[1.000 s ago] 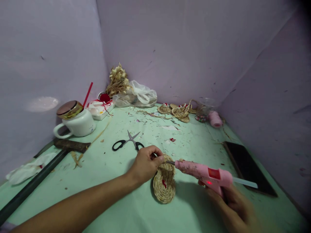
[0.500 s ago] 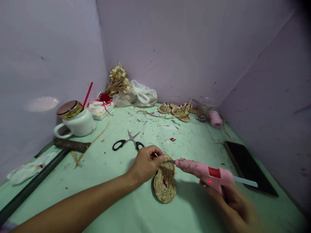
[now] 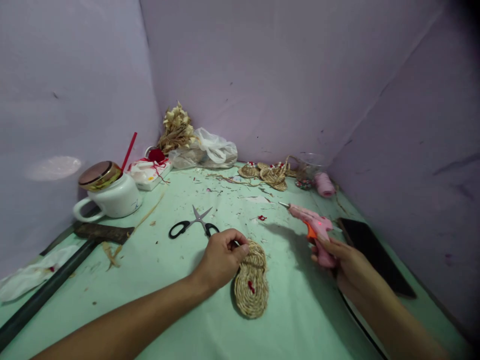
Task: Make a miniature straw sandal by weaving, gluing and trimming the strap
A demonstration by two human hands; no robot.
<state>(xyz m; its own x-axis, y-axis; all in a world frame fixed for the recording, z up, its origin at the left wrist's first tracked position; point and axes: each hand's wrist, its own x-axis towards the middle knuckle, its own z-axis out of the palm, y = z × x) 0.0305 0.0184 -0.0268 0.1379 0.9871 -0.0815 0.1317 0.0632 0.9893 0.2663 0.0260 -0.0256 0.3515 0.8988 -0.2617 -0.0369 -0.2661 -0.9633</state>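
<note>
A small woven straw slipper [image 3: 252,292] with a bit of red on its sole stands out on the green table cover. My left hand [image 3: 224,260] pinches its far left edge between thumb and fingertips. To the right, my right hand [image 3: 343,255] grips a pink glue gun [image 3: 313,222] by its handle, with the metal nozzle pointing up and left, apart from the slipper. A black cord runs down from the gun. Black-handled scissors [image 3: 195,222] lie spread just beyond my left hand.
At left are a hammer-like tool [image 3: 101,232] and a white mug [image 3: 116,197] with a lid on top. A black phone-like slab [image 3: 375,255] lies at right. Along the back are a plastic bag [image 3: 213,147], woven pieces [image 3: 273,175] and a pink thread spool [image 3: 324,185].
My right hand has drawn the glue gun away from the slipper, up and to the right, and turned its nozzle upward. My left hand keeps its pinch on the slipper.
</note>
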